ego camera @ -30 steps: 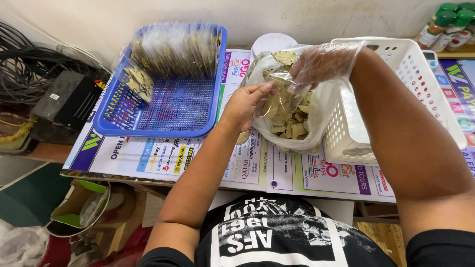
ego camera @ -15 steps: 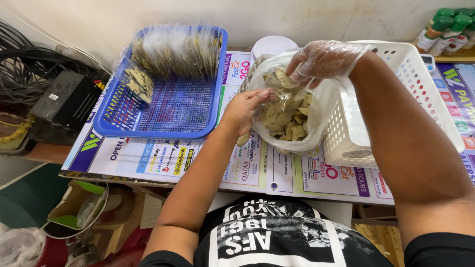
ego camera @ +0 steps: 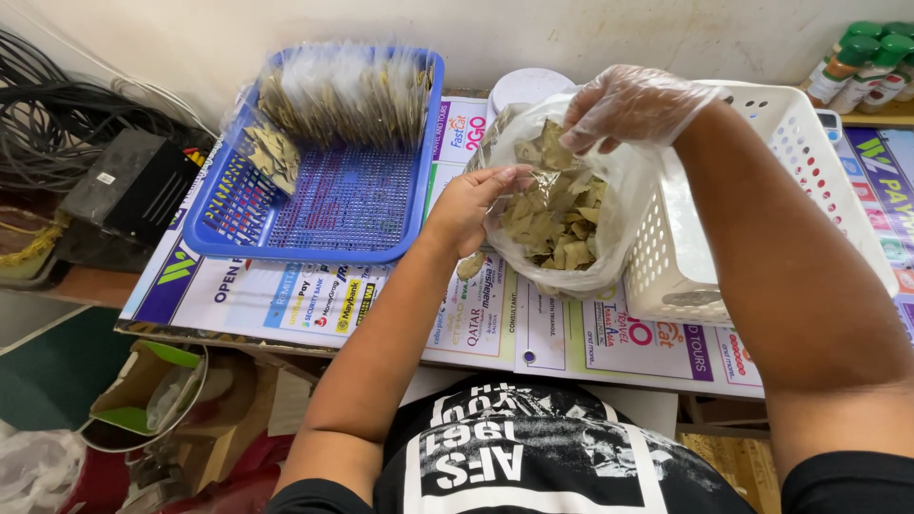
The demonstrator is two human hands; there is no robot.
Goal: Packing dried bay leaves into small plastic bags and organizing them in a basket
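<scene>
Counter papered with colourful flyers: blue tray of leaf packets left, white basket right. Bag of dried leaves between; left hand pinches its rim, gloved right hand grasps its top.

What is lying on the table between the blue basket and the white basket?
In the head view, a clear plastic bag of dried leaves sits between the blue basket and the white basket; the left hand grips its rim.
</scene>
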